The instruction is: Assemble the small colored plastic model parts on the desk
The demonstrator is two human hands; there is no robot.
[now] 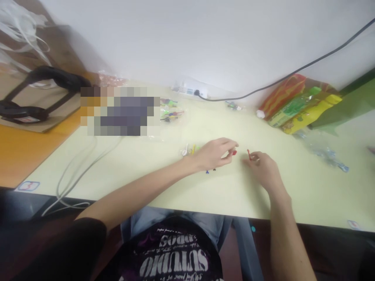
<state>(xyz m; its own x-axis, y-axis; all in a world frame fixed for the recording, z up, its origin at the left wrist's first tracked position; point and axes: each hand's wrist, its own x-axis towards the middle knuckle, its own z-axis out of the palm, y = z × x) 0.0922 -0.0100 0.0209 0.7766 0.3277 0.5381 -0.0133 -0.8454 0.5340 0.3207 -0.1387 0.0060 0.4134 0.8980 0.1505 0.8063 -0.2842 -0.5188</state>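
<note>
Over the middle of the table (216, 195), my left hand (215, 153) is closed, with a small red plastic piece (234, 152) pinched between thumb and fingertips. To its right, my right hand (265, 169) pinches a thin red plastic piece (249, 153) whose pointed end sticks up. A short gap separates the two red pieces. Around my left wrist lie small loose parts: a white one (184, 150), a yellow one (193, 148), a blue one (207, 171) and a black one (214, 169). My left forearm may hide more of them.
Clear bags of coloured parts (171, 113) lie further back, near a power strip (187, 90) with a black cable (249, 95). At right are a green bottle (295, 105), a yellow packet (313, 113) and clear plastic bags (328, 156). White cords (79, 173) and a black frame (48, 93) are left.
</note>
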